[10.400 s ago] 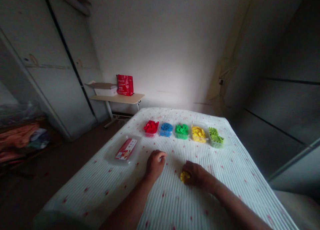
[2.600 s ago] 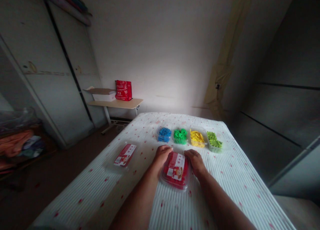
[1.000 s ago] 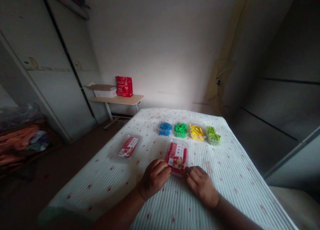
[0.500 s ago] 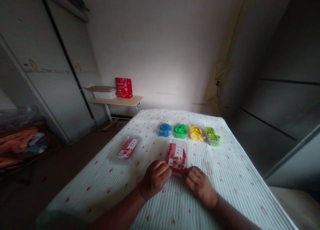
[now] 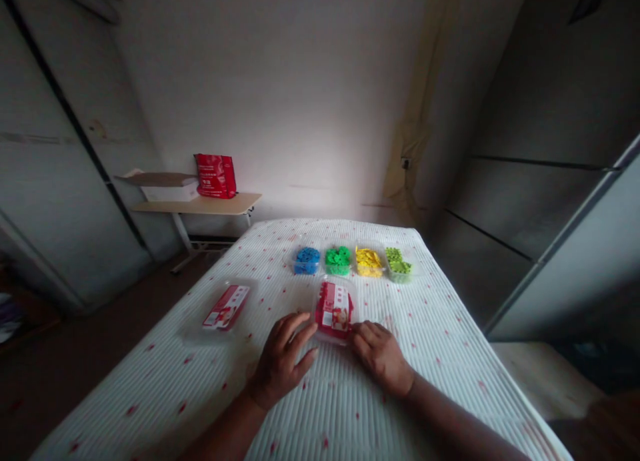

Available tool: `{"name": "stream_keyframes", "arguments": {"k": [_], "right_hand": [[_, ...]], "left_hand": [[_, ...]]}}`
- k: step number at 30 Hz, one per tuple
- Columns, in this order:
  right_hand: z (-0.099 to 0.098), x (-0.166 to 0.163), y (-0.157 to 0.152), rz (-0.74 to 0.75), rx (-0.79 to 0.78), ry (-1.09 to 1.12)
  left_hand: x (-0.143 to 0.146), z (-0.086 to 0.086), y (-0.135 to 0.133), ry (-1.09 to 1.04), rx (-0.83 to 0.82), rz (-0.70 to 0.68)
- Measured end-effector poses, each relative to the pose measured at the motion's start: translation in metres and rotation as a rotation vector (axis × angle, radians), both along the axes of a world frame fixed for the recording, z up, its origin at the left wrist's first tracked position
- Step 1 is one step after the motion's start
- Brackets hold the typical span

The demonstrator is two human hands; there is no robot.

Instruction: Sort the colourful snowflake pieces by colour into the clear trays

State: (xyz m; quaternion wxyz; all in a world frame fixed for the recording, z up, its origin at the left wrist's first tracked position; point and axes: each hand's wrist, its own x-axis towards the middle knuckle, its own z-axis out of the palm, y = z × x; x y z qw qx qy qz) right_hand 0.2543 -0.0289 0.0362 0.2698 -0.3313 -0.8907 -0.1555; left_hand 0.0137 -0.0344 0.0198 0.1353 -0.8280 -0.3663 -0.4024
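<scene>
A clear plastic box with a red and white label and red pieces inside lies flat on the bedspread in front of me. My right hand has its fingers curled at the box's near right corner, pinching the edge. Just off the near left corner is my left hand, fingers apart and holding nothing. Farther left lies another clear plastic box with a similar red and white label.
In a row beyond stand clear tubs of blue pieces, green pieces, yellow pieces and light-green pieces. A side table at the far left bears a red bag and a white box.
My left hand has let go of the box's near left corner, drawn back to the left and spread its fingers. My right hand stays at the right corner. The view has turned right.
</scene>
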Motion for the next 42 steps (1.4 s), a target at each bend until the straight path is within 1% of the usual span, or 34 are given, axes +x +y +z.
{"name": "stream_keyframes", "arguments": {"k": [3, 6, 10, 13, 15, 18, 21, 23, 25, 27, 31, 33, 35, 38, 40, 42], "right_hand": [[0.011, 0.023, -0.001, -0.059, -0.036, -0.011], [0.021, 0.058, -0.011, -0.111, -0.027, -0.024], [0.031, 0.111, -0.038, -0.225, -0.032, -0.047], [0.035, 0.147, -0.063, -0.255, -0.049, -0.077], [0.033, 0.167, -0.080, -0.249, -0.039, -0.085], [0.026, 0.188, -0.099, -0.254, 0.001, -0.094], [0.015, 0.200, -0.109, -0.276, 0.084, -0.102], [0.013, 0.202, -0.111, -0.296, 0.155, -0.112], [0.017, 0.199, -0.112, -0.310, 0.176, -0.133], [0.027, 0.193, -0.112, -0.294, 0.182, -0.128], [0.057, 0.167, -0.106, -0.260, 0.214, 0.013], [0.073, 0.146, -0.095, -0.249, 0.154, 0.062], [0.087, 0.119, -0.076, -0.236, 0.037, 0.071], [0.103, 0.067, -0.033, -0.234, -0.142, 0.055], [0.107, 0.026, 0.001, -0.230, -0.258, -0.012], [0.106, -0.016, 0.035, -0.262, -0.336, -0.086]], "left_hand": [[-0.004, -0.004, 0.004, -0.048, -0.010, 0.029], [-0.005, -0.006, 0.005, -0.062, -0.026, 0.028], [-0.004, -0.006, 0.003, -0.064, -0.045, 0.023], [-0.003, -0.006, 0.003, -0.067, -0.052, 0.021], [-0.003, -0.006, 0.003, -0.061, -0.065, 0.022], [-0.002, -0.007, 0.004, -0.052, -0.081, 0.018], [-0.002, -0.007, 0.004, -0.048, -0.082, 0.012], [-0.001, -0.007, 0.005, -0.050, -0.083, 0.012], [-0.001, -0.007, 0.004, -0.059, -0.091, 0.016], [0.000, -0.006, 0.003, -0.071, -0.104, 0.023], [0.003, -0.005, 0.004, -0.103, -0.123, 0.042], [0.004, -0.005, 0.006, -0.136, -0.128, 0.054], [0.003, -0.006, 0.010, -0.189, -0.129, 0.079], [-0.004, -0.006, 0.017, -0.299, -0.105, 0.155], [-0.010, -0.006, 0.021, -0.373, -0.075, 0.216], [-0.016, -0.005, 0.023, -0.424, -0.060, 0.259]]}}
